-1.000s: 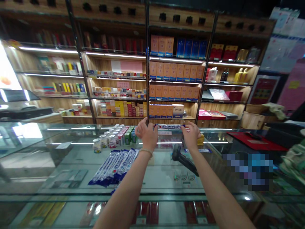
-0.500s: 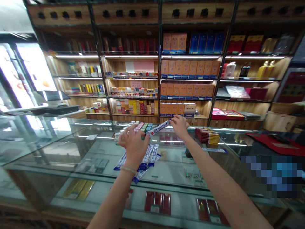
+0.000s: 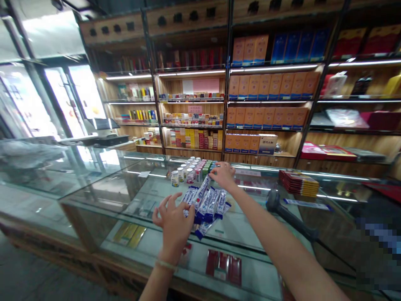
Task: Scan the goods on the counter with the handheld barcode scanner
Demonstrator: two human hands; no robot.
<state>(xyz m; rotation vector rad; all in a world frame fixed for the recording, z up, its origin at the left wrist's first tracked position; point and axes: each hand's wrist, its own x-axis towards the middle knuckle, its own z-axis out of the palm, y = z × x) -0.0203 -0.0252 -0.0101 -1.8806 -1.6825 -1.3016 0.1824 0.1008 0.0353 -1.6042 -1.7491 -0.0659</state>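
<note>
My right hand (image 3: 223,174) pinches the far end of a slim blue-and-white packet (image 3: 202,189). The packet slants over a spread of similar packets (image 3: 213,202) on the glass counter. Its near end meets the thumb and forefinger of my left hand (image 3: 174,217), whose other fingers are spread. A bracelet circles the left wrist. Just behind the packets stand rows of small bottles (image 3: 189,174) with white caps, beside pink and green ones, partly hidden by my right hand.
A black handheld scanner (image 3: 290,215) with a cable lies right of the packets, partly behind my right forearm. Farther right are a stack of red-and-yellow packs (image 3: 299,183) and a single packet (image 3: 307,204). Stocked shelves (image 3: 269,102) line the back wall.
Both hands have brought the held packet down and nearer, onto the spread of packets. The view has turned left, and the bottles and scanner show more fully.
</note>
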